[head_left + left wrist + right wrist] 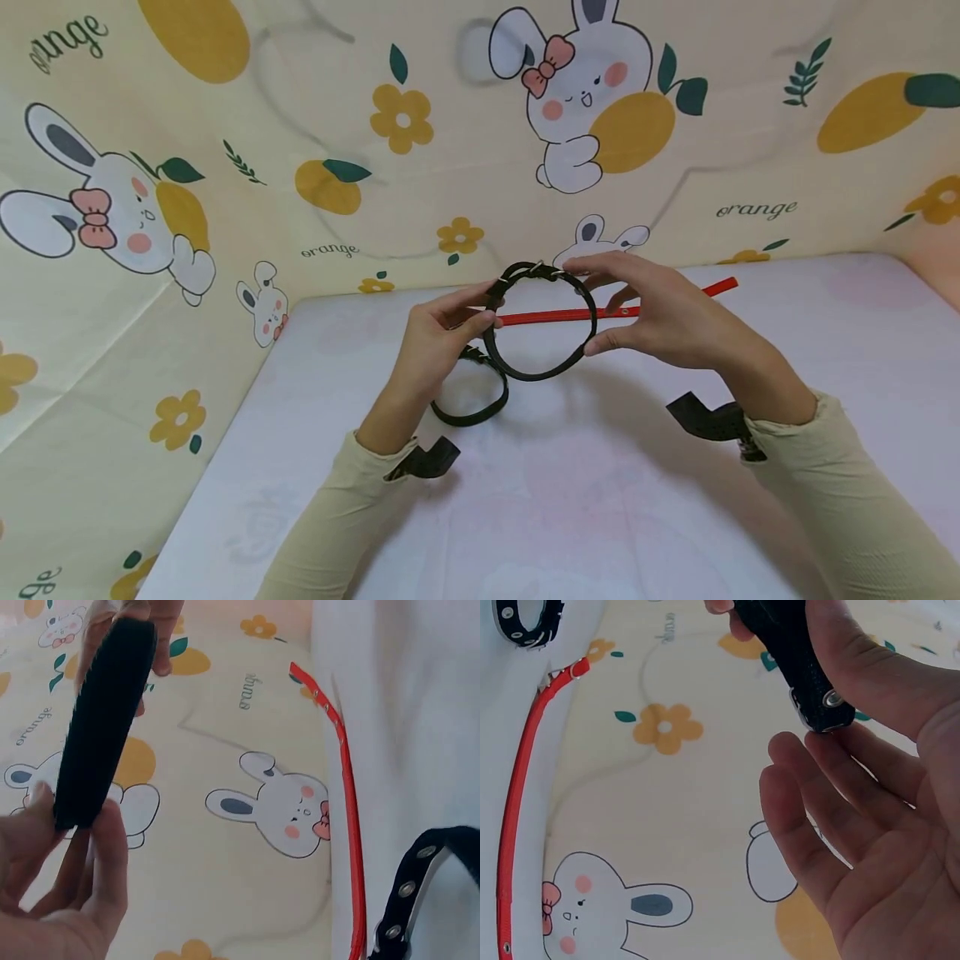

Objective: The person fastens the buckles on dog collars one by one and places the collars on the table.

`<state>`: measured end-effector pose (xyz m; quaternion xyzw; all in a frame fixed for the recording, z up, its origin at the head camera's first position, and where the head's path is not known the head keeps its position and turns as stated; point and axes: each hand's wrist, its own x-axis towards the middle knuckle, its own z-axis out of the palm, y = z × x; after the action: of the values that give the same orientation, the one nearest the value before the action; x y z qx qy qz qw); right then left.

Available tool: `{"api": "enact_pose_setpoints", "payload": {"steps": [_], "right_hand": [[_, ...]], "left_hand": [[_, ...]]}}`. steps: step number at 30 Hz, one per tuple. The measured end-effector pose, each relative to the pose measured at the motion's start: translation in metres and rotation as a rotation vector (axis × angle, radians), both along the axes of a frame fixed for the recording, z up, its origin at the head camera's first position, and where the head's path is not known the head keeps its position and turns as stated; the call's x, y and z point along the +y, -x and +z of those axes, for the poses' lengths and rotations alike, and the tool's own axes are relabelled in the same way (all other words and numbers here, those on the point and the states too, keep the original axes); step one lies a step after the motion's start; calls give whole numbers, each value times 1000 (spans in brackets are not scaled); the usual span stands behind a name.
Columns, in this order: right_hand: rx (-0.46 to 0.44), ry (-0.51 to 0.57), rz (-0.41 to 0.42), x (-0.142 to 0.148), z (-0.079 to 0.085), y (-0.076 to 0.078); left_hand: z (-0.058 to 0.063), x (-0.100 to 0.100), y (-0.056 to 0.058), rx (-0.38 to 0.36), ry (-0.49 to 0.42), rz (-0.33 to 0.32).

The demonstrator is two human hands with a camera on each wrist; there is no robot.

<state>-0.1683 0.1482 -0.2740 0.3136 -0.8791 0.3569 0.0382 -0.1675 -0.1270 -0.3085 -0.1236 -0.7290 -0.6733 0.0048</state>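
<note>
"Where's the collar [532,377]?"

"Up off the table [600,508], between the two hands, its ring facing the head camera. It's black, with the buckle [538,269] at the top."

"How does the left hand [429,337] have it?"

"It pinches the left side of the ring, thumb in front. From the left wrist the band shows almost edge-on, its near end between thumb and fingers."

"And the right hand [663,321]?"

"It holds the opposite side with a wider grip: thumb at the lower right of the ring, a fingertip up near the buckle. The right wrist view has the thumb along the band and the other fingers spread, the band's end at a fingertip, just by an eyelet [833,698]."

"What's around them?"

"A second collar [470,419], also black, is on the table below the left hand; the held ring overlaps its edge from the head view, but the left wrist shows them apart. Behind lies a red strap [547,317], seen partly through the ring and running on past the right hand."
</note>
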Motion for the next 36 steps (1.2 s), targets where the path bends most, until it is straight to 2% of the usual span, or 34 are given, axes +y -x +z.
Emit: {"api": "enact_pose_setpoints", "payload": {"steps": [2, 4, 9, 11, 17, 22, 26, 29, 33, 36], "right_hand": [[1, -3, -3, 1, 0, 0], [5, -8, -5, 3, -1, 1], [-3, -13, -14, 8, -3, 2], [-19, -15, -16, 9, -4, 3], [-45, -52, -5, 13, -6, 5], [-89, -128, -1, 15, -8, 7], [-111, -179, -14, 17, -14, 8], [-122, -187, -23, 20, -23, 9], [-165, -181, -26, 24, -43, 15], [-199, -206, -45, 24, -57, 18]], "left_hand": [[1, -3, 1, -12, 50, -45], [2, -7, 3, 0, 117, -120], [0, -15, 8, 147, 292, -319], [-2, -15, 9, 198, 332, -348], [-10, -11, 12, 223, 385, -309], [-18, -8, 14, 207, 404, -274], [-29, -4, 17, 182, 434, -265], [-37, -1, 20, 178, 455, -264], [-46, 2, 24, 195, 504, -256], [-55, 4, 25, 158, 571, -233]]}}
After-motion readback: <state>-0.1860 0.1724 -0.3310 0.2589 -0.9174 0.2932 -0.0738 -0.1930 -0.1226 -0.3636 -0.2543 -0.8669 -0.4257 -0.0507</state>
